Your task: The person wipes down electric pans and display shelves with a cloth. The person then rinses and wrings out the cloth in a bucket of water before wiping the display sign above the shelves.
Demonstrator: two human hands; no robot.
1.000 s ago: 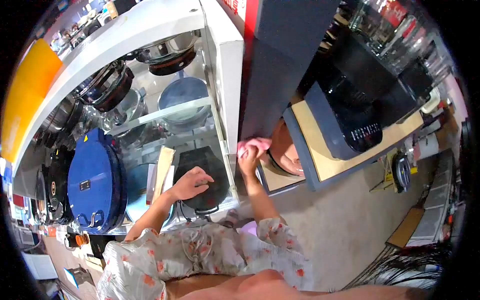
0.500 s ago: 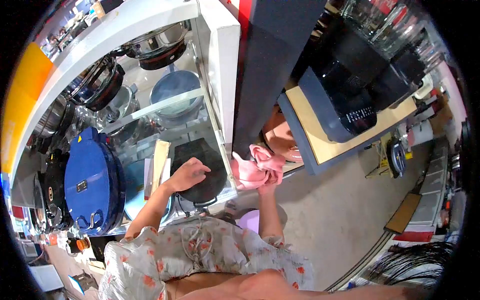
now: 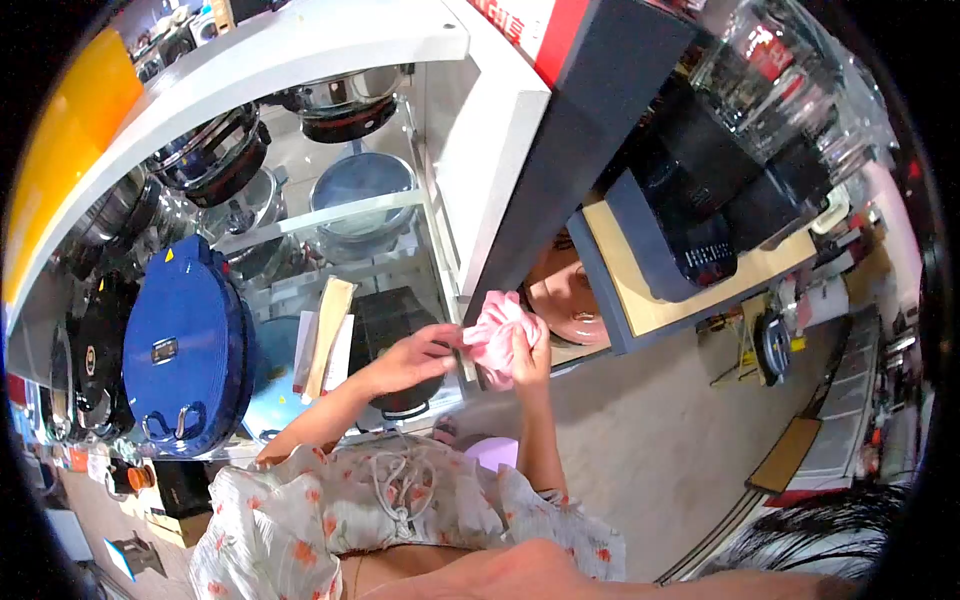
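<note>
Pink cloth just right of the black pan, bunched up and off any surface. Right hand grips it: thumb on the near face, fingers wrapped into the folds, mostly hidden. Left hand sits over the near right part of the black pan, holding nothing visible; fingers loosely bent and a little spread, tips close to the cloth's edge. Contact there cannot be told, nor whether that palm meets the pan.

Black pan lies in a white-framed shelf. Against its left side, a tan strip at a slant, over a white card. Farther left, a light-blue pan, partly covered, then a large blue pan, upright. Beyond the black pan, a lidded pot and a steel pot.

To its right, past the cloth, a copper pan inside a grey cabinet; farther right, a black appliance on the cabinet's wooden top.
</note>
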